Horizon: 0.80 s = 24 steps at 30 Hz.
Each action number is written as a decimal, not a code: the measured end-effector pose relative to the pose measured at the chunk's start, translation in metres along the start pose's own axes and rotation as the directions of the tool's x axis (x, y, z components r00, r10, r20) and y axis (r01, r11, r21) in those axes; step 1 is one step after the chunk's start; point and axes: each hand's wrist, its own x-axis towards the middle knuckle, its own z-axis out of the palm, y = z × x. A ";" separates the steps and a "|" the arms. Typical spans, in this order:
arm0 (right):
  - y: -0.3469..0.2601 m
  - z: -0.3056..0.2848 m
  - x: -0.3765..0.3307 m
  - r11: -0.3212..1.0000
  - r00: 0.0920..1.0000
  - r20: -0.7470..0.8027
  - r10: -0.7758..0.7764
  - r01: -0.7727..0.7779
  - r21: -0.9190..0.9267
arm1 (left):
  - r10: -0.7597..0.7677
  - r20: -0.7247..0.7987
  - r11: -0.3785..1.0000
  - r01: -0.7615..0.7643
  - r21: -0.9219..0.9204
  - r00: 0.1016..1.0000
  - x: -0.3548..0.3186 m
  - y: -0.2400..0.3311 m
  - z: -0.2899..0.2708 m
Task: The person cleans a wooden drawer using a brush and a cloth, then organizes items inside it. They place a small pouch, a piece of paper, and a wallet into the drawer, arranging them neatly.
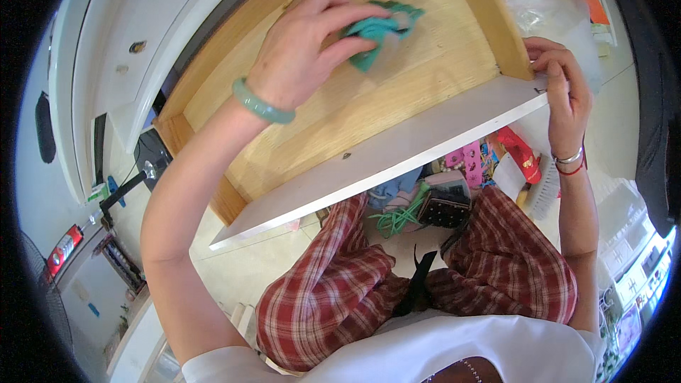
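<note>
A wooden drawer [284, 149] with a white front panel [397, 156] lies tilted above my lap, its inside bare wood. My left hand [305, 39], a green bangle at its wrist, is over the drawer's bottom. Its fingers are closed on a crumpled teal cloth [379, 32], which touches the wood and looks slightly blurred. On the right, my right hand [564, 92] grips the drawer's corner where the side meets the white panel, fingers bent over the edge and thumb along it.
Below the drawer, on the floor between my knees, lie green cords [401, 220], a dark studded pouch [443, 209], a red packet [521, 156] and a white brush [545, 188]. Clear plastic bags [539, 3] sit beyond the right side. White cabinet furniture [135, 21] stands at left.
</note>
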 end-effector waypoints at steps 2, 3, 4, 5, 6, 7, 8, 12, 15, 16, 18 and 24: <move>-0.001 0.000 0.002 0.999 1.000 0.004 -0.026 0.026 0.021 | 0.107 0.063 0.994 -0.109 0.030 0.992 -0.018 -0.005 0.025; 0.000 0.000 0.002 0.999 1.000 0.005 -0.027 0.027 0.023 | 0.161 0.100 0.985 -0.166 0.040 0.982 -0.025 -0.006 0.035; 0.001 0.000 0.002 0.999 1.000 0.006 -0.025 0.025 0.024 | 0.176 0.217 0.982 -0.185 0.024 0.960 -0.025 0.004 0.044; 0.001 0.000 0.000 0.999 1.000 0.011 -0.023 0.023 0.028 | 0.191 0.254 0.980 -0.199 0.006 0.948 -0.023 0.017 0.051; 0.002 0.000 -0.001 0.999 1.000 0.020 0.007 -0.008 0.038 | 0.210 0.226 0.974 -0.224 0.037 0.951 -0.013 0.024 0.061; 0.001 -0.001 -0.001 0.999 1.000 0.017 0.001 -0.002 0.047 | 0.228 0.195 0.967 -0.245 0.072 0.954 -0.002 0.032 0.070; 0.003 0.000 0.000 0.998 1.000 0.011 -0.012 0.012 0.057 | 0.247 0.174 0.963 -0.261 0.062 0.953 0.013 0.036 0.076; -0.004 0.002 0.001 0.998 1.000 -0.005 -0.007 0.007 0.064 | 0.340 0.238 0.933 -0.357 0.032 0.910 0.055 0.040 0.082; 0.004 0.001 0.002 0.998 0.999 -0.007 -0.033 0.033 0.055 | 0.401 0.344 0.902 -0.431 0.011 0.849 0.063 0.048 0.081; 0.006 0.002 0.001 0.997 0.999 -0.019 -0.049 0.050 0.056 | 0.416 0.372 0.893 -0.451 0.006 0.830 0.064 0.051 0.083; 0.006 0.002 0.002 0.996 0.997 -0.036 -0.069 0.071 0.054 | 0.470 0.344 0.872 -0.489 -0.035 0.813 0.066 0.050 0.083; 0.005 0.004 0.000 0.997 0.994 -0.086 -0.068 0.072 0.041 | 0.348 0.345 0.937 -0.308 -0.168 0.872 0.055 0.060 0.090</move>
